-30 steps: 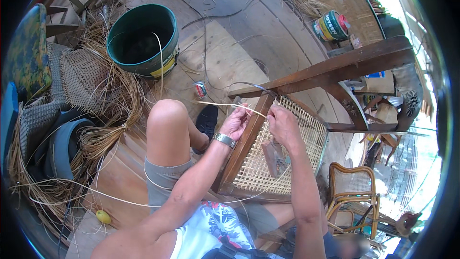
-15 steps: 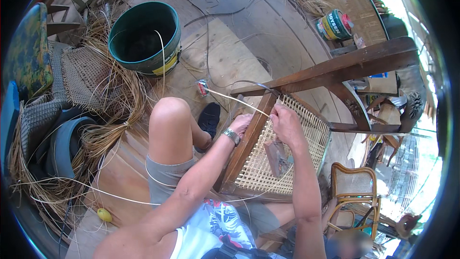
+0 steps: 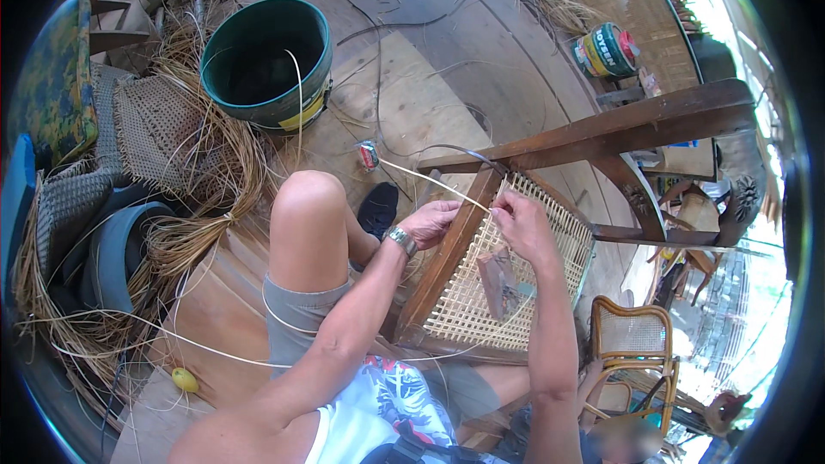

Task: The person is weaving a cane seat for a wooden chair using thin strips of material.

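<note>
A wooden chair frame lies tilted across my lap, its seat filled with open cane weave. My right hand is over the top of the weave, thumb and fingers pinched on a pale cane strand. The strand arcs across the rail toward a small red-and-white can on the floor. My left hand, a metal watch at its wrist, is against the outer side of the rail. Its fingers are drawn together, with the tips partly hidden there. A brown, wrinkled flat piece shows on the weave below my right hand.
A dark green bucket stands ahead to the left. Bundles of loose cane and woven sheets are piled at left. A paint can lies far right, and a rattan chair stands at right. Another person is at lower right.
My left hand has drawn back a little from the rail, toward me. My right hand has shifted slightly right and down, still pinching the strand. The view has moved slightly.
</note>
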Demonstrator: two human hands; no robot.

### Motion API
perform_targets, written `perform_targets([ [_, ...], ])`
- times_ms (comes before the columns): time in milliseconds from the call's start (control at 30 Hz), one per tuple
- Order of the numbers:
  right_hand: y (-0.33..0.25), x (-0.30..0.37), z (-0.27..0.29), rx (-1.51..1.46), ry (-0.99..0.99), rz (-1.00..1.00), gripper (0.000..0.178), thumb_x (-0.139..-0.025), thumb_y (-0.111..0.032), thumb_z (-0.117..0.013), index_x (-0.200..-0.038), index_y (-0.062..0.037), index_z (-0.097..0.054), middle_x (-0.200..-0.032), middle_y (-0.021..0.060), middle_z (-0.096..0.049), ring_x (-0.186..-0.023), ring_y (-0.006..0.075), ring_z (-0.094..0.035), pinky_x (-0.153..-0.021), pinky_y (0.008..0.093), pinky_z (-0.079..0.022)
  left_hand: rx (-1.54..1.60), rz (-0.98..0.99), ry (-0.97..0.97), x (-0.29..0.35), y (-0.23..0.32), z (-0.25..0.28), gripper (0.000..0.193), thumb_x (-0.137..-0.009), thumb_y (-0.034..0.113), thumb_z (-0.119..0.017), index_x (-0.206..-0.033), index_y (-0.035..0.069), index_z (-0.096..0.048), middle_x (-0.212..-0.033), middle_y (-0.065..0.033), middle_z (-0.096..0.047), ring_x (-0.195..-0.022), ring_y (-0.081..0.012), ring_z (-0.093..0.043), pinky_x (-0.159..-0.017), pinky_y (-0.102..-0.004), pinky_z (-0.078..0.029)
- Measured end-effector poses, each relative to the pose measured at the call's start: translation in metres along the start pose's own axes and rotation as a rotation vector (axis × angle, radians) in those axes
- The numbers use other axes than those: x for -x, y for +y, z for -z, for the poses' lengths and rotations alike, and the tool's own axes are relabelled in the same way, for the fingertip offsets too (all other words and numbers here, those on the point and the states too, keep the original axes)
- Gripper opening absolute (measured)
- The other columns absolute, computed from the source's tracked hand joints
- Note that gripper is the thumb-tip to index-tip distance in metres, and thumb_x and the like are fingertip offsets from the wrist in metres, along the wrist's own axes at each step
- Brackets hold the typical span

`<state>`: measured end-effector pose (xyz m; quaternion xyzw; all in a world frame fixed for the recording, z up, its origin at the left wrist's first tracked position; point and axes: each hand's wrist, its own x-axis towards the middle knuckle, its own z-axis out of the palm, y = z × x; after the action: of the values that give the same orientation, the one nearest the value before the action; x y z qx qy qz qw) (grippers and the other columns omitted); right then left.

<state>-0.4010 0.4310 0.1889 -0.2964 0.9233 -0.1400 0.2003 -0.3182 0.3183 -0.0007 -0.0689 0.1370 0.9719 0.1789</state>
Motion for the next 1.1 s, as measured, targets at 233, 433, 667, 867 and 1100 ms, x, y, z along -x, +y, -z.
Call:
perform_targets([
  [233, -0.005, 0.0, -0.001, 0.054, 0.02, 0.035, 0.014, -0.085, -0.009, -0.061, -0.091, 0.0036, -0.062, -0.087, 0.0203, -0.064, -0.084, 0.0353, -0.063, -0.078, 0.0419, -0.049, -0.106, 0.02, -0.014, -0.003, 0.006, 0.006, 0.031, -0.099, 0.023, -0.061, -0.123, 0.005, -0.062, -0.105, -0.0017, -0.07, -0.087, -0.008, -0.066, -0.076, -0.0232, -0.054],
  [433, -0.009, 0.003, 0.003, 0.032, 0.006, 0.025, 0.013, -0.087, -0.009, -0.06, -0.091, 0.0025, -0.062, -0.089, 0.0206, -0.064, -0.088, 0.0375, -0.062, -0.081, 0.0444, -0.048, -0.212, 0.059, 0.064, -0.008, 0.002, 0.011, 0.028, -0.097, 0.027, -0.063, -0.114, 0.005, -0.067, -0.093, 0.0009, -0.07, -0.078, -0.0068, -0.065, -0.07, -0.0237, -0.053],
  [667, -0.009, 0.003, 0.003, 0.074, 0.025, 0.059, 0.013, -0.087, -0.01, -0.059, -0.091, 0.0024, -0.063, -0.09, 0.0205, -0.064, -0.087, 0.0377, -0.062, -0.08, 0.0446, -0.048, -0.389, 0.11, 0.178, -0.009, 0.0, 0.014, 0.025, -0.097, 0.034, -0.063, -0.103, 0.01, -0.07, -0.079, 0.0074, -0.063, -0.065, -0.0024, -0.055, -0.057, -0.0208, -0.044],
  [867, -0.011, 0.0, -0.002, 0.17, 0.022, 0.059, 0.01, -0.088, -0.007, -0.057, -0.089, 0.0014, -0.062, -0.09, 0.0192, -0.063, -0.089, 0.0382, -0.063, -0.081, 0.0461, -0.049, -0.249, -0.001, 0.152, -0.007, -0.002, 0.008, 0.023, -0.097, 0.032, -0.064, -0.103, 0.01, -0.068, -0.07, 0.0106, -0.054, -0.055, -0.0005, -0.044, -0.049, -0.0197, -0.036],
  [1100, -0.011, -0.001, -0.001, 0.202, 0.021, 0.101, 0.008, -0.088, -0.007, -0.06, -0.09, 0.0005, -0.061, -0.092, 0.0183, -0.062, -0.09, 0.0374, -0.062, -0.081, 0.0464, -0.049, -0.174, -0.027, 0.117, -0.015, -0.005, 0.016, 0.017, -0.095, 0.026, -0.067, -0.1, 0.01, -0.065, -0.074, 0.009, -0.056, -0.057, -0.0004, -0.046, -0.049, -0.0181, -0.036],
])
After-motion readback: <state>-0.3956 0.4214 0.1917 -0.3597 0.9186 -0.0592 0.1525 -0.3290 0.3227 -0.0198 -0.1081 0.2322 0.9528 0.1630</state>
